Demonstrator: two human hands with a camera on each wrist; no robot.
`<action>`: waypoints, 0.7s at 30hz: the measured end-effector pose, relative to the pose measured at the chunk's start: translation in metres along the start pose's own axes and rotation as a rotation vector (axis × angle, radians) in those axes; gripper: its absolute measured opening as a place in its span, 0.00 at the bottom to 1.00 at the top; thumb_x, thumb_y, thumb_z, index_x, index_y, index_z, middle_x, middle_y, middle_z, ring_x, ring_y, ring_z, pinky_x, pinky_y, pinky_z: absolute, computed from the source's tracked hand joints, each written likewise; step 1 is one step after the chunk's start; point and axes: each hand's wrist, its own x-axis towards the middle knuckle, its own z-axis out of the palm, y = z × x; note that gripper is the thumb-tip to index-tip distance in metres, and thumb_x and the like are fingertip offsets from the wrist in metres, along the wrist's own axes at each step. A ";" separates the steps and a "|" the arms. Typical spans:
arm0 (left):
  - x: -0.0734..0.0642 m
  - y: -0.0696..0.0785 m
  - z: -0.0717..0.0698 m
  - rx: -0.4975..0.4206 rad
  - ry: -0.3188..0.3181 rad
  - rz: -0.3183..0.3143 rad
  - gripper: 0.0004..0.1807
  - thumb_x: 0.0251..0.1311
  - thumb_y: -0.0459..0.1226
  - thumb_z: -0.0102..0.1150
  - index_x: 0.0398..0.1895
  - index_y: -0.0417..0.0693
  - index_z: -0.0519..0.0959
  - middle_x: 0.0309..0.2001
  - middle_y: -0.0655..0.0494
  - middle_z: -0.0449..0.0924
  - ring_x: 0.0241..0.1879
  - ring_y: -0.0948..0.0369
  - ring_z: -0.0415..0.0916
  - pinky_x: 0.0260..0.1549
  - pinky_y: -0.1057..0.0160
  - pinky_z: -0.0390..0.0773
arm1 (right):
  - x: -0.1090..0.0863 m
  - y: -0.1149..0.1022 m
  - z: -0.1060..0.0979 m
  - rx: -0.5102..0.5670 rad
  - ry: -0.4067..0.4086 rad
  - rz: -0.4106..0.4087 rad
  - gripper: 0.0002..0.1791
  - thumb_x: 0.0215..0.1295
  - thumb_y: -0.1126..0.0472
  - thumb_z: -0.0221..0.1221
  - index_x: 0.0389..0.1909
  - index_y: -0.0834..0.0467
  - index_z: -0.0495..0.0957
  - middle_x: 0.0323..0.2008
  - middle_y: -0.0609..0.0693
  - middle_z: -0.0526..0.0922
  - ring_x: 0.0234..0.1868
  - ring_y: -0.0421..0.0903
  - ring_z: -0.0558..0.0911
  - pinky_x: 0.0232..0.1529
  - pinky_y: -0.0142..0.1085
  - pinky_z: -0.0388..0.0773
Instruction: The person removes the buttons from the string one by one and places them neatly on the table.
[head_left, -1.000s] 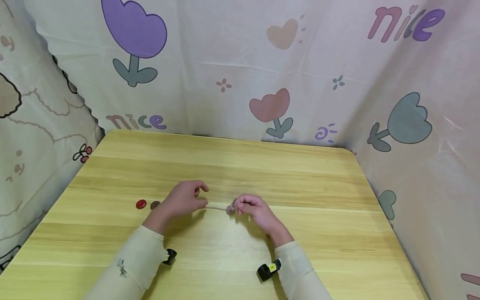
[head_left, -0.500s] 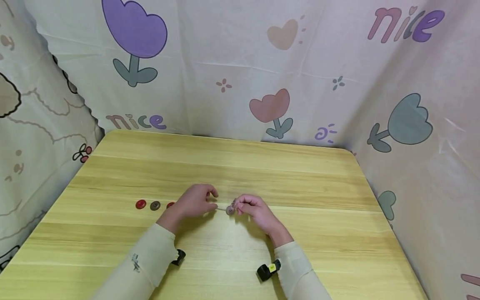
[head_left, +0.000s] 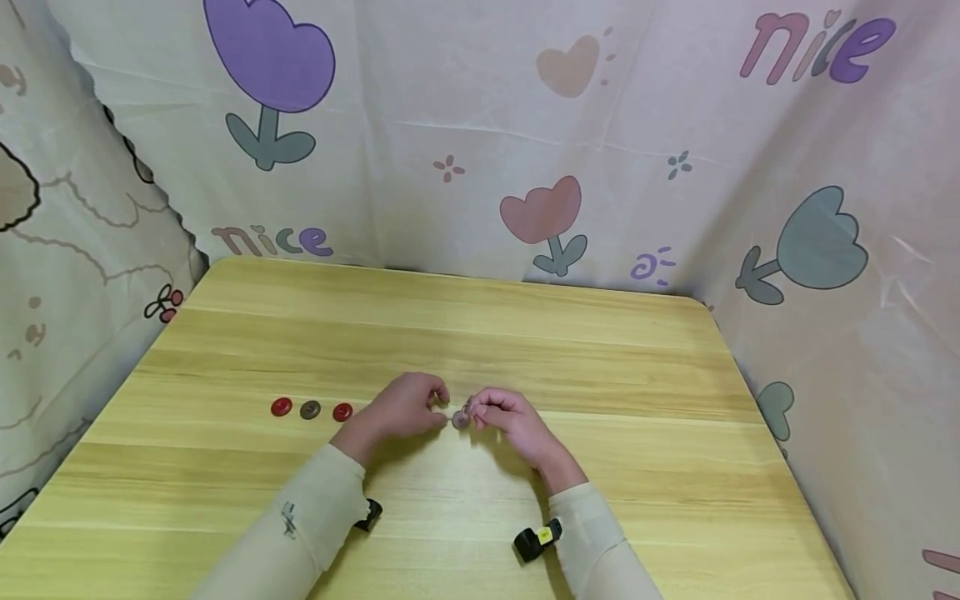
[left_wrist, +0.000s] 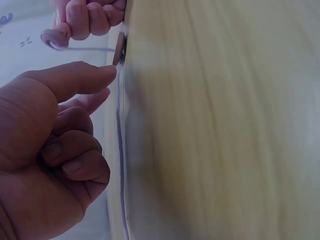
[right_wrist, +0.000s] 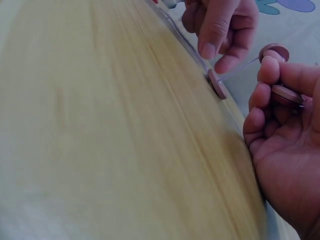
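In the head view my right hand (head_left: 510,421) pinches a brownish-pink button (right_wrist: 280,49) between thumb and fingertip, raised off the table. A second button (right_wrist: 287,96) is tucked among its curled fingers. From the raised button a thin pale string (left_wrist: 87,49) runs to another button (left_wrist: 119,48) at the tabletop. My left hand (head_left: 411,404) is just left of that button, its index finger and thumb extended and apart, a fingertip right at the button's edge. The other fingers of that hand curl in loosely. More string (left_wrist: 120,150) trails along the table beneath the left hand.
On the wooden table (head_left: 600,358), left of my hands, lie a red button (head_left: 281,407), a brown button (head_left: 310,409) and another red button (head_left: 342,412) in a row. A patterned cloth (head_left: 420,100) hangs behind the table and at both sides.
My left hand has moved right along the string toward the button beside my right hand, uncovering the brown button and the second red one. The right hand stays in place.
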 end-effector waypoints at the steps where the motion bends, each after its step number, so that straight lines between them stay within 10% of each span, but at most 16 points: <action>1: 0.001 0.001 0.001 -0.001 -0.005 0.002 0.09 0.53 0.34 0.71 0.36 0.46 0.81 0.25 0.59 0.72 0.26 0.61 0.68 0.32 0.59 0.71 | 0.000 0.000 0.000 0.003 0.001 0.002 0.13 0.75 0.67 0.50 0.38 0.76 0.74 0.35 0.75 0.74 0.51 0.65 0.76 0.59 0.47 0.66; 21: -0.001 0.007 0.005 0.025 -0.071 -0.034 0.09 0.69 0.33 0.58 0.28 0.49 0.76 0.24 0.58 0.72 0.26 0.60 0.69 0.31 0.59 0.72 | 0.000 0.002 0.000 0.017 0.009 -0.002 0.13 0.75 0.68 0.50 0.39 0.77 0.73 0.34 0.75 0.72 0.52 0.61 0.75 0.60 0.46 0.66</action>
